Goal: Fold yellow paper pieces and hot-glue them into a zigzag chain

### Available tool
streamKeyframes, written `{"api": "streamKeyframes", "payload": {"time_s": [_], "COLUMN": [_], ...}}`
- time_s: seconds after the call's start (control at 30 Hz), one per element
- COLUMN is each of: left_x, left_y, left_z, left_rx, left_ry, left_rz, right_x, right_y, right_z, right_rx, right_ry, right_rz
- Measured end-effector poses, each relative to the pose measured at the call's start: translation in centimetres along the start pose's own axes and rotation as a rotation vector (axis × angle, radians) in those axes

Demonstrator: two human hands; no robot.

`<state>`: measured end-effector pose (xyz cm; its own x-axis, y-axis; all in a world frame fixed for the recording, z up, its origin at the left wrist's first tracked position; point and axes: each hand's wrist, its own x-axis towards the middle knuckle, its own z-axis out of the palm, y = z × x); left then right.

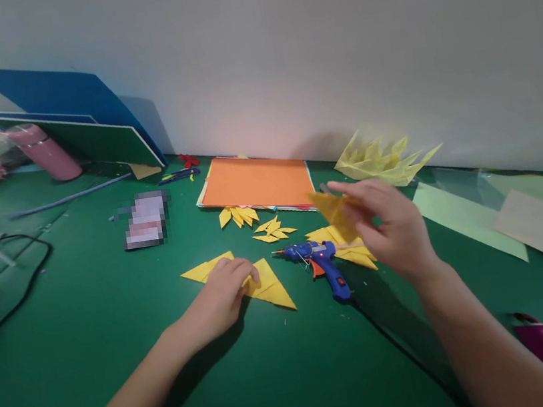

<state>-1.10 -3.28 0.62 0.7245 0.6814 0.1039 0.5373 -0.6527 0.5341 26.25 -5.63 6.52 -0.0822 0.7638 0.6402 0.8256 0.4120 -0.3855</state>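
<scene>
My left hand (226, 289) has its fingers curled closed on a yellow folded-paper piece (269, 286) lying on the green table. Part of that paper is covered by the hand. Raised over the table on the other side, my right hand (389, 220) pinches another yellow folded-paper piece (331, 212) between thumb and fingers. Below it lies a blue glue gun (328, 266) with an orange trigger, nozzle to the left, a small red light glowing. More yellow folded paper (359, 255) sits partly behind the glue gun. Small clusters of yellow folded petals (237, 216) rest farther back.
Behind the petals lies a paper stack with an orange sheet (260, 178) on top. A pale yellow folded-paper form (389, 158) stands by the wall. The glue gun's black cord (397, 344) runs toward the front right. A pink bottle (49, 152) leans near blue boards (58, 92).
</scene>
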Motion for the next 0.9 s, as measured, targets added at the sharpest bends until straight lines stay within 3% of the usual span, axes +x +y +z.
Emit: {"api": "streamKeyframes", "payload": {"time_s": [0.1,0.17,0.37,0.47,0.67,0.9], "left_x": [-0.2,-0.5,-1.1,-1.3,-1.5,-1.4], "left_y": [-0.6,-0.7,-0.7,-0.7,-0.7,-0.4], "left_z": [-0.7,-0.9,-0.1,0.2,0.4,0.7], "left_rx": [0.008,0.014,0.107,0.087,0.111,0.116], "left_ry": [0.014,0.023,0.037,0.064,0.090,0.106], "left_rz": [-0.005,0.012,0.109,0.124,0.123,0.116], "right_x": [-1.0,-1.7,-3.3,-3.6,-4.2,-4.9], "right_y": [-2.7,-3.8,-5.0,-5.1,-4.8,-4.9], "right_z": [1.0,2.5,6.2,6.5,7.2,8.1], "right_rx": [0.166,0.231,0.260,0.283,0.378,0.326], "right_ry": [-0.230,-0.392,-0.554,-0.588,-0.576,-0.628], "right_rz": [0.090,0.050,-0.017,0.030,0.275,0.149]}}
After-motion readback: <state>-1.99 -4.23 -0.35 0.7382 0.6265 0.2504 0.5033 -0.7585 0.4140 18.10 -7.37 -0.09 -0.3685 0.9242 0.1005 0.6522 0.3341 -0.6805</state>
